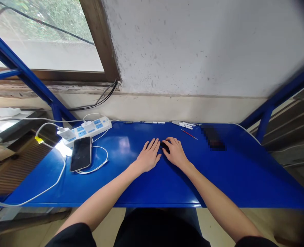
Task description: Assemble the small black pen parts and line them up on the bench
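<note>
My left hand [148, 156] lies flat on the blue tabletop [131, 192], palm down, its fingers stretched out and its thumb apart. Just to its right, my right hand [175, 151] curves over a small black object [164, 146], thumb on the near side and fingers on the far side. Most of that object is hidden under the hand, so its kind does not show. Beyond the right hand, a thin red pen refill [189, 134] lies slantwise on the table. Several white pen parts [186, 125] are grouped along the back edge.
On the left, a smartphone [81, 154] leans by a white power strip [100, 126] with plugged-in chargers. A white cable [100, 167] loops beside the phone. To the right lies a dark blurred item [213, 138]. Blue frame bars [261, 125] rise at both table ends.
</note>
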`<action>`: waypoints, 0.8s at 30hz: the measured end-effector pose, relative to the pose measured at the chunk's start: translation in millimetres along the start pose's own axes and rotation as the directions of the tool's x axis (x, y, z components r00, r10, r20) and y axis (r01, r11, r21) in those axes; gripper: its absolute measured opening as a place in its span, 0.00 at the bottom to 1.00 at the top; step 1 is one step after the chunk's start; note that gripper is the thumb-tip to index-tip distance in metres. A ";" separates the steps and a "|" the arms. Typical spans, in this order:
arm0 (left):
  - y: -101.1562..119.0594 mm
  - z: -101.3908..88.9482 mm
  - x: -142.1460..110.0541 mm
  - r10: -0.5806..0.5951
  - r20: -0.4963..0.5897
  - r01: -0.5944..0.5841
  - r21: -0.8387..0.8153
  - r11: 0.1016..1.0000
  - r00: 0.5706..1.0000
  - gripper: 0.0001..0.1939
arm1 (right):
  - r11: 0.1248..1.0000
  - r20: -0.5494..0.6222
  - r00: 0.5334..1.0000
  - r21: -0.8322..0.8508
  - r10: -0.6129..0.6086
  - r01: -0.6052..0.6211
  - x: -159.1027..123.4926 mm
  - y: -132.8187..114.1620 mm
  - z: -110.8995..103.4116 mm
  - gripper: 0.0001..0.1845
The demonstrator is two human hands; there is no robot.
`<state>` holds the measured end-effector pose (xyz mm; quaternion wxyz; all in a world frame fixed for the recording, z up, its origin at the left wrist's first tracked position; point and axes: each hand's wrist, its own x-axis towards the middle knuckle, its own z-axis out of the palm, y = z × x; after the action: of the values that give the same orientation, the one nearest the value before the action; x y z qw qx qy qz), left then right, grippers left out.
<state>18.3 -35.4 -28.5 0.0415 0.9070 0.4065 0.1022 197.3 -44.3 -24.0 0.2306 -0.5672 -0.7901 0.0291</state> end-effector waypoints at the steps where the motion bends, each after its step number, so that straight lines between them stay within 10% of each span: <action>1: 0.7 0.5 -0.1 0.001 0.001 -0.001 0.005 1.000 1.000 0.30 | 1.000 0.017 1.000 0.011 -0.020 0.019 -0.9 -1.8 3.3 0.22; 24: -17.9 3.7 7.1 -0.156 0.025 0.155 0.062 0.986 0.987 0.32 | 0.994 0.199 0.980 -0.106 -0.005 0.027 0.0 10.2 17.3 0.36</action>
<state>10.6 -18.2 -33.9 0.0282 0.8747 0.4783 0.0731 199.4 -37.0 -42.6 0.1199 -0.5668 -0.8141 0.0411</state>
